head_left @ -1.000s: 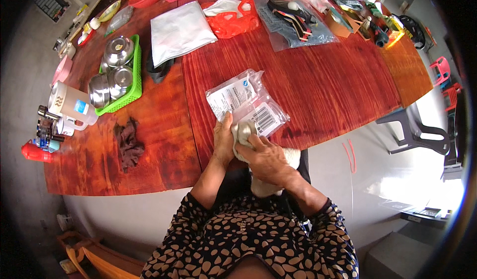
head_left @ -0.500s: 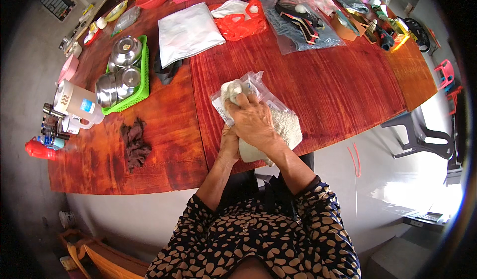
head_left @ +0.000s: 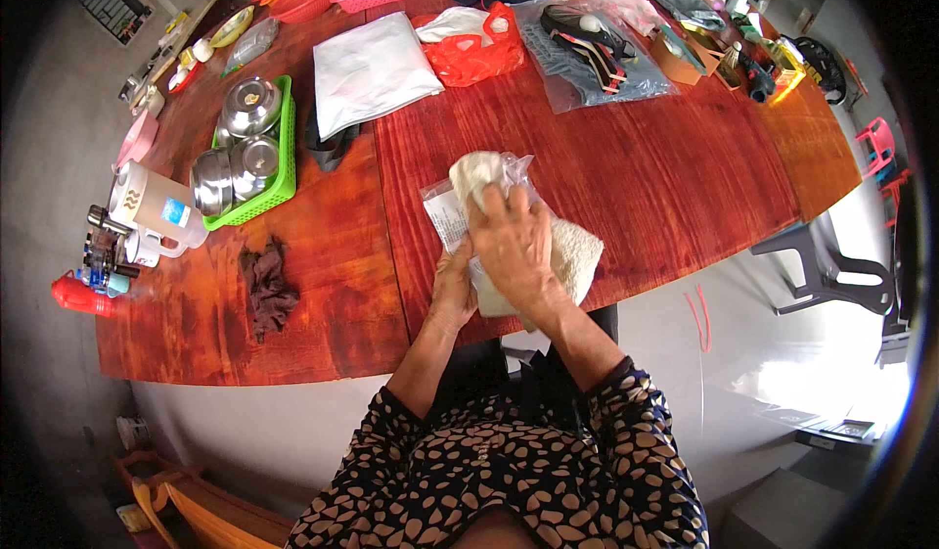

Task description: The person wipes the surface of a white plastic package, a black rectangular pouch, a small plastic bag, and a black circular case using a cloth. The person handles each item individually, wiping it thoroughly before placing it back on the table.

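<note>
A red-brown wooden table fills the view. Left of the clear package lie a dark rag and a green basket of steel bowls; beyond it, a red plastic bag. The package is over the table's near part, mostly hidden by a white cloth, whose long axis slants from its far-left to its near-right. The left hand grips its near-left edge; the right hand, close by, clamps the bunched cloth against it.

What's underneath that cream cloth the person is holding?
A clear plastic packet lies under the cream cloth. Its left part, with a white printed panel, and some clear plastic at the top show. Cloth and right hand cover the rest.
</note>
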